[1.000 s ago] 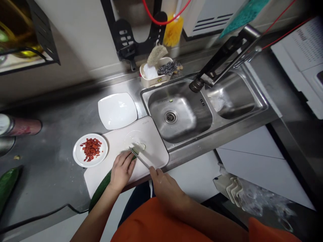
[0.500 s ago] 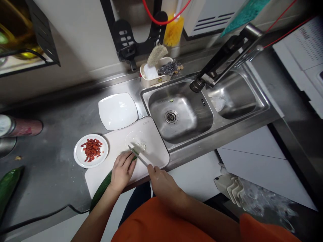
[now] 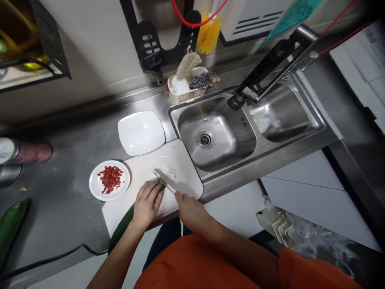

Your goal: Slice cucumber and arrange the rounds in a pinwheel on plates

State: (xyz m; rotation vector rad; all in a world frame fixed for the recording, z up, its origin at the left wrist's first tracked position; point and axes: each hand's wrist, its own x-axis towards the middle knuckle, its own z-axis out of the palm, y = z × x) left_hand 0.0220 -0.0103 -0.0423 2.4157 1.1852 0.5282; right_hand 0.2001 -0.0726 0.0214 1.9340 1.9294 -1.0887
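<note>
On the white cutting board [image 3: 141, 170] lies a long green cucumber [image 3: 122, 226], its lower end sticking out past the board's near edge. My left hand [image 3: 147, 204] is wrapped over the cucumber near its cut end, fingertips bent down on it. In my right hand [image 3: 191, 208] is the handle of a kitchen knife [image 3: 165, 179]. Its blade points up and left, right beside my left fingertips at the cucumber's end. Pale wet slices or scraps [image 3: 170, 173] lie on the board beyond the blade; their shape is hard to make out.
A white square plate [image 3: 141, 132] sits behind the board, and a round plate [image 3: 95, 186] of red berries [image 3: 110, 178] overlaps its left side. The steel sink [image 3: 221, 156] borders the right. Another cucumber [image 3: 13, 220] and a pink can [image 3: 34, 151] are at far left.
The knife blade has tilted slightly, showing a brighter edge against the cucumber. Both hands stay nearly in place; the whole view has shifted slightly.
</note>
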